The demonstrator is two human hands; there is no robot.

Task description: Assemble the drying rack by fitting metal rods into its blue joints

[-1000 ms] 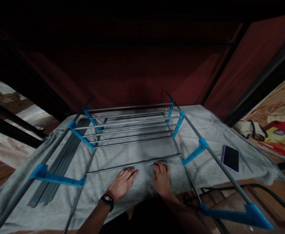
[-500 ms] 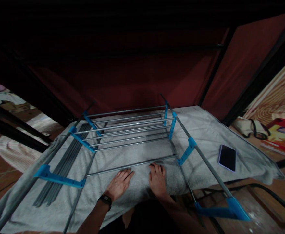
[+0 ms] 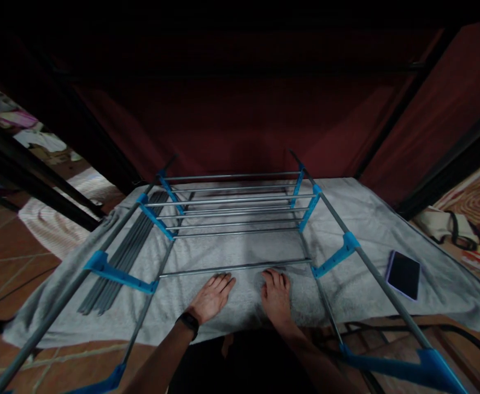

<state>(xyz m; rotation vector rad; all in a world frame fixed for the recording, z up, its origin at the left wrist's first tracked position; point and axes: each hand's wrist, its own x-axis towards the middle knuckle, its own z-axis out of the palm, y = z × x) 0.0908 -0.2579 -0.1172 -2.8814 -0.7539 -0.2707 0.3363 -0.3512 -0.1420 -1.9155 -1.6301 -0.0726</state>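
Observation:
My left hand (image 3: 213, 296), with a dark watch (image 3: 189, 323) on its wrist, lies palm down on the grey blanket (image 3: 244, 306), fingers stretched out. Beside it rests my right hand (image 3: 276, 296), its fingers slightly bent and apart. Both sets of fingertips are close to a single metal rod (image 3: 207, 270); whether they touch it I cannot tell. That rod spans a partly built rack of grey poles and blue plastic brackets (image 3: 119, 275). Further back, several thin rods (image 3: 232, 200) bridge other pairs of brackets, including a blue bracket (image 3: 309, 210) on the right.
Loose grey rods (image 3: 127, 254) lie bundled on the blanket at the left. A phone (image 3: 404, 274) sits to the right of the rack. Behind stands a dark red panel (image 3: 240, 126) with dark posts. A blue bracket (image 3: 404, 368) at front right overhangs the blanket's edge.
The camera view has shifted, so the rack, phone and hands appear further right, and another blue bracket shows at the lower left. Both hands stay by the rod, with hardly any motion.

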